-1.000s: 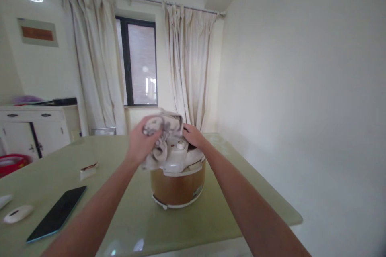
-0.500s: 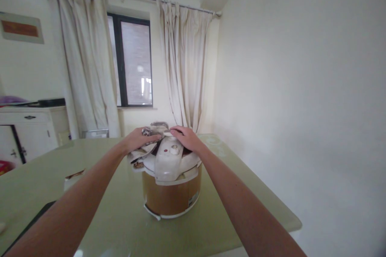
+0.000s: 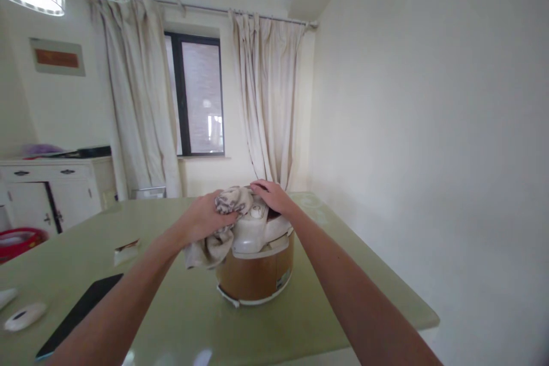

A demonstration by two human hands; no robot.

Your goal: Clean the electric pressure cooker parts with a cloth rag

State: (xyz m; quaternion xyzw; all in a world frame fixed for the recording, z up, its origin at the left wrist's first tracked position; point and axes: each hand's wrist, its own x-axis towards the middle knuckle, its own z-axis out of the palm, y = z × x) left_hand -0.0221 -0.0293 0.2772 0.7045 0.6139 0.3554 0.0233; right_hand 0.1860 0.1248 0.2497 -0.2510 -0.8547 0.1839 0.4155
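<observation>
A rice cooker (image 3: 259,275) with a golden-brown body and a white lid (image 3: 251,237) stands upright on the green table. My left hand (image 3: 206,218) is closed around a crumpled grey-and-white patterned cloth (image 3: 234,200), pressing it against the left side of the lid. Part of the cloth hangs down beside the cooker. On the lid's far right side rests my right hand (image 3: 274,197), its fingers bent over the top near the handle. The cloth and my hands hide much of the lid's top.
The green tabletop (image 3: 171,309) runs to a wall on the right. On its left lie a black flat tablet-like object (image 3: 81,311), a white computer mouse (image 3: 26,317) and a small packet (image 3: 126,251). Beyond stand a white cabinet (image 3: 72,189) and a red basin (image 3: 19,245).
My left hand has brought the cloth nearer and right, over the lid's front-left part, and the cloth hangs lower. My right hand stays on the lid. The view has tilted up and left.
</observation>
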